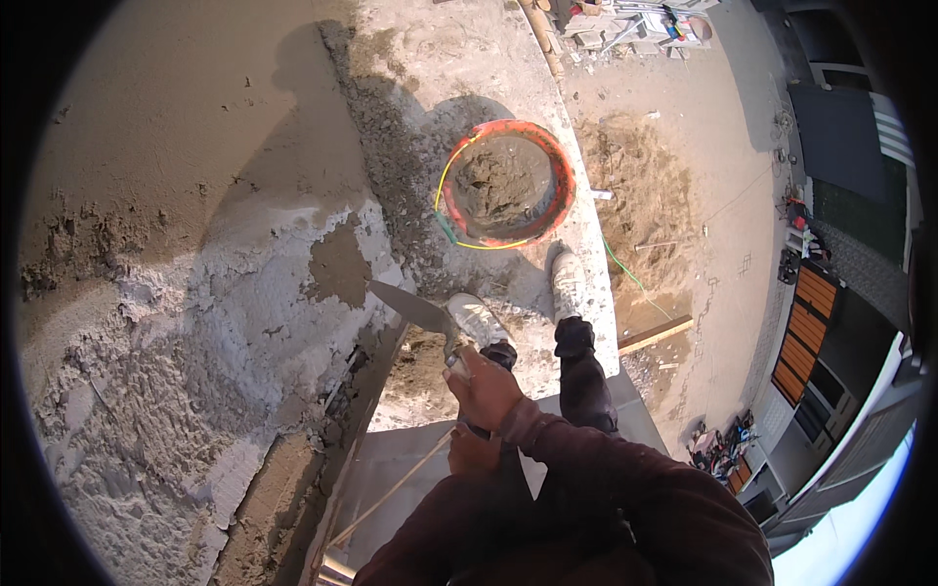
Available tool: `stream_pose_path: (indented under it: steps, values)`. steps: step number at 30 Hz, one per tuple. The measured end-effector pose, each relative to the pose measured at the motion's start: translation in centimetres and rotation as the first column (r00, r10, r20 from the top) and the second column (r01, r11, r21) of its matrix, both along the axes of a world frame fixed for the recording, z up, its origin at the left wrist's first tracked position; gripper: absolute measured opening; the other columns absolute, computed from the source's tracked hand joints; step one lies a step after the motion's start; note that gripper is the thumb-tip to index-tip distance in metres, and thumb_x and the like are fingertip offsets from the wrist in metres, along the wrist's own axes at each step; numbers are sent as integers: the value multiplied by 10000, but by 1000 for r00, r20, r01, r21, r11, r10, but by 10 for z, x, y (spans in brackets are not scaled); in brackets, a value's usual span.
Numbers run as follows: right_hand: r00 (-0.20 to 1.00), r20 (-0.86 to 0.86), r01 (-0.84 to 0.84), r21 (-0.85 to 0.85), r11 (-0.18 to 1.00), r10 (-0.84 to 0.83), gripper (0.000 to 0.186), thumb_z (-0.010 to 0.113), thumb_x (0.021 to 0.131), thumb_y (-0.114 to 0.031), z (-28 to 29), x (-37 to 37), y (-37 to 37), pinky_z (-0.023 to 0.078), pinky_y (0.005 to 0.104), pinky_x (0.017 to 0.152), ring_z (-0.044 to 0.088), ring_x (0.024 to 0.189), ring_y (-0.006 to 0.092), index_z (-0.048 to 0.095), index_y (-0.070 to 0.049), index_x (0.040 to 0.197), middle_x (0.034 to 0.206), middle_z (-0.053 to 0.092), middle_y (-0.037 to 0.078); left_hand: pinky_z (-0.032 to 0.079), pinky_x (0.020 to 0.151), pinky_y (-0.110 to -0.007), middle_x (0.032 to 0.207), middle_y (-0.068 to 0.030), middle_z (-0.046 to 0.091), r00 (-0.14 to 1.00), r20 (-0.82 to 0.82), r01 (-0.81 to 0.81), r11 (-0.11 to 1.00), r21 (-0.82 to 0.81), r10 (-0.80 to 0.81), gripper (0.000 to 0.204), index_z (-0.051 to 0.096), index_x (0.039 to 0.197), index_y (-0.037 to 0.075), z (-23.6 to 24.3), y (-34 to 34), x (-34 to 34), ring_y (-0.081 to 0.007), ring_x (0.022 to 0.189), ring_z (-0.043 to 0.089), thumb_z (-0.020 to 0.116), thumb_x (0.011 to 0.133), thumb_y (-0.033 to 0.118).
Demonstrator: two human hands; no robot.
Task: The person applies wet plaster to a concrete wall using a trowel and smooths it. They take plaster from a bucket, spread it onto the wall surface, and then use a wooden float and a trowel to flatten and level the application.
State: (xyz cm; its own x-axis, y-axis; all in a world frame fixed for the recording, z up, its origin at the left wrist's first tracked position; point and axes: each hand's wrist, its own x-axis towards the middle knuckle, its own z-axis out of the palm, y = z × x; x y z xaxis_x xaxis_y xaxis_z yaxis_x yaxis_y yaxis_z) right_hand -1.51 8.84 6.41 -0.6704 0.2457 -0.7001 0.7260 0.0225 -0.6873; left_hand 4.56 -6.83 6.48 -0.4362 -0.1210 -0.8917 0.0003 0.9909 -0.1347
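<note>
**Inspector:** Grey mortar point(234, 322) covers the lower part of the wall point(147, 127) on the person's left, rough and unsmoothed; above it the surface is bare tan render. State the hands.

**Assistant:** Right hand point(486, 391) is clamped around the handle of a trowel point(412, 308). The blade points left and up, its tip at or just short of the edge of the fresh mortar; I cannot tell whether it touches. Left hand point(475, 454) sits lower, partly hidden under the right forearm, and seems closed on a thin pale stick point(391, 493) that runs down to the lower left. Its fingers are hidden, so I cannot tell how firm the grip is.

**Inspector:** Supply?

**Assistant:** An orange-rimmed round tub point(506, 184) with grey mix inside stands on the narrow ledge point(586, 244) ahead of the feet, well apart from the trowel. A yellow and green cord point(445, 210) hangs along its left rim.

**Inspector:** Footing?

**Assistant:** Two pale shoes point(567, 283) stand on the ledge just below the tub. Far below lies sandy ground point(645, 186) with one timber plank point(655, 334).

**Inspector:** Packages, labels, signs?

**Assistant:** No label or sign is legible. A heap of pale blocks and sheets point(635, 24) lies at the top edge; small coloured items point(723, 449) sit on the ground at the lower right, too small to identify. An orange slatted gate point(806, 322) is at the right.
</note>
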Motion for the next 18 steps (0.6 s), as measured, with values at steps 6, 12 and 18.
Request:
stream_pose_path:
  steps: [6,12,18]
  values:
    - [921,365,-325,523,788,137,428,413,976,-361,-159,-32,208,495,489,855,643,966,385,495,-21,1223,1060,653,214,496,883,-478,1146,-244,566,997,-71,20,997,-77,-26,692,479,1176,-65,-8,9,-8,-411,1066,585,656,800,489]
    - [874,463,-316,318,894,144,464,453,954,-426,-288,-77,211,498,451,864,649,962,369,645,-18,1064,1056,660,210,479,897,-484,1140,-239,570,999,-38,-23,1000,-16,22,640,482,1179,-53,-19,7,-23,-421,1064,578,642,824,455]
    - [981,186,103,-231,967,-60,478,483,958,-478,-261,-15,177,471,326,554,570,542,190,622,-21,942,638,565,76,476,905,-484,1150,-240,566,997,-17,-72,996,-47,71,621,482,1165,-51,-13,2,-16,-423,1072,574,636,832,450]
